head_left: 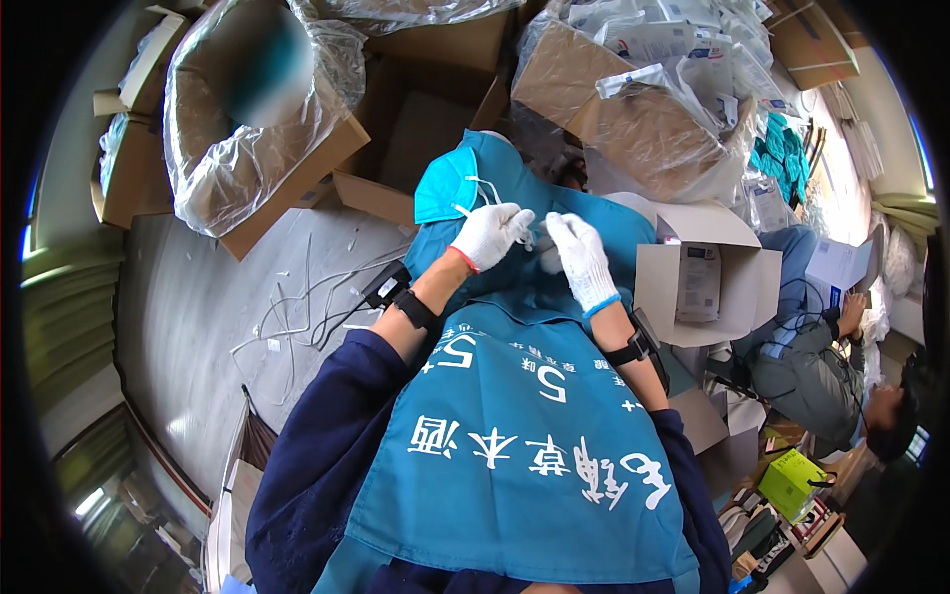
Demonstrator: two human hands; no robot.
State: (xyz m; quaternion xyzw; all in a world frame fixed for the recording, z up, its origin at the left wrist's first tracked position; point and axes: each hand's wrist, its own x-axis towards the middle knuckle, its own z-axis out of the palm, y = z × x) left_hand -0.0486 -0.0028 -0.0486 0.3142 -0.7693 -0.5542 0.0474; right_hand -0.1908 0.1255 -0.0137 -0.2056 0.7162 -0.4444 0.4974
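Note:
My left hand [492, 236], in a white knit glove with a red cuff, is closed, fingertips pinched together above my lap. Facing it, my right hand [581, 259], gloved in white with a blue cuff, has its fingers drawn together. Small white strands show between the fingertips; what they belong to is too small to tell. A turquoise cup-shaped face mask [445, 186] with white ear loops rests on my left thigh, just beyond my left hand. Under both hands a teal apron [515, 436] with white printing covers my lap.
Ahead to the left stands a plastic-lined carton [287, 188]; another lined carton [633, 119] holds white packets. An open box [712, 267] with a packet inside sits right of my knee. A co-worker [807, 371] sits at far right. Loose white cords [287, 307] lie on the grey floor.

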